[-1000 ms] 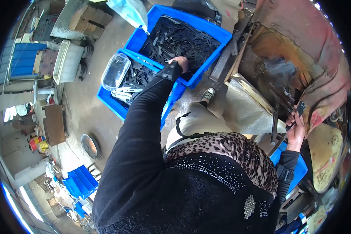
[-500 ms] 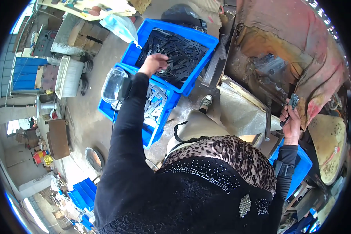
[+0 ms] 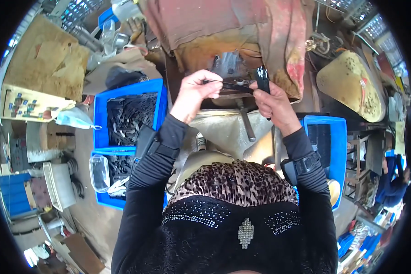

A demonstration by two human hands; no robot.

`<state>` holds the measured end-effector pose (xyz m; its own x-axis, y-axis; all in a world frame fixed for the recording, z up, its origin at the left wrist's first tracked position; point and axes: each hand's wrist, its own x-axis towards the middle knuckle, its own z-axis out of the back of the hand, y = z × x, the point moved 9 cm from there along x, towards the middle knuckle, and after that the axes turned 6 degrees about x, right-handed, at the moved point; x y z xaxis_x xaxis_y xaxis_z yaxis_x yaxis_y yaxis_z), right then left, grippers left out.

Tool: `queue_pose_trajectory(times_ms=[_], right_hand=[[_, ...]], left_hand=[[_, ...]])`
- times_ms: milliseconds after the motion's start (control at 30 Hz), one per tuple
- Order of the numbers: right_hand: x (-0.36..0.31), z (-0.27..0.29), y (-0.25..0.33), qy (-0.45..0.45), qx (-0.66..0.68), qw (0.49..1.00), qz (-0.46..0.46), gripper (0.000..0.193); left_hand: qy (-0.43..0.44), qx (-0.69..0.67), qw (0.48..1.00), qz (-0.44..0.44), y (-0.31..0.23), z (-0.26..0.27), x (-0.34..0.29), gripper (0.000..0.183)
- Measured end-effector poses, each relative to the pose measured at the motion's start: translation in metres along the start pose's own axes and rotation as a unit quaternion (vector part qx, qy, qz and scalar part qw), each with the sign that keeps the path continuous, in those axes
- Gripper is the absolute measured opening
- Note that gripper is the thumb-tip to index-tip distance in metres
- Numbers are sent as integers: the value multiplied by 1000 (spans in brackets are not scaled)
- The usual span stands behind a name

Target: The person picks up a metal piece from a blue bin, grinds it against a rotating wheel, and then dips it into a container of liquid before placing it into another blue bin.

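My left hand (image 3: 190, 94) pinches one end of a thin dark strip (image 3: 235, 86), likely metal. The strip runs rightward, almost level, to my right hand (image 3: 275, 106). In the right hand's closed fingers stands a small upright bundle of similar dark strips (image 3: 262, 82), with shiny upper ends. Both hands are raised in front of my body, over the near side of a stained recess (image 3: 192, 59) below a reddish cloth. On the left, a blue crate (image 3: 161, 102) holds a heap of dark flat strips.
A second blue crate (image 3: 108, 201) with dark and pale strips adjoins the first, a clear plastic container (image 3: 99, 173) at its edge. Another blue crate (image 3: 339, 150) stands right. A metal bar (image 3: 245, 121) juts toward me below my hands. Another person (image 3: 392, 182) is far right.
My view has turned right. My left hand has left the crate of dark strips and come beside my right hand, now pinching a strip. The right hand still holds its bundle.
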<state>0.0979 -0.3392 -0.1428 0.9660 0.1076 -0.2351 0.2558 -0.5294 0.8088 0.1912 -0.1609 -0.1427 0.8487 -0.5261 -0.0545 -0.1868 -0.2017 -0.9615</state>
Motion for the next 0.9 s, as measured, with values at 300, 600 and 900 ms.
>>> queue_pose_trajectory(times_ms=[300, 600, 900], right_hand=[[-13, 28, 10, -145, -281, 925, 209, 15], [-53, 30, -23, -51, -422, 901, 81, 35], [-73, -5, -46, 22, -526, 835, 163, 44]], left_hand=[[-61, -283, 938, 192, 67, -85, -4, 11], [-48, 141, 987, 64, 56, 6, 48, 15], [112, 537, 828, -118, 123, 26, 107, 36]])
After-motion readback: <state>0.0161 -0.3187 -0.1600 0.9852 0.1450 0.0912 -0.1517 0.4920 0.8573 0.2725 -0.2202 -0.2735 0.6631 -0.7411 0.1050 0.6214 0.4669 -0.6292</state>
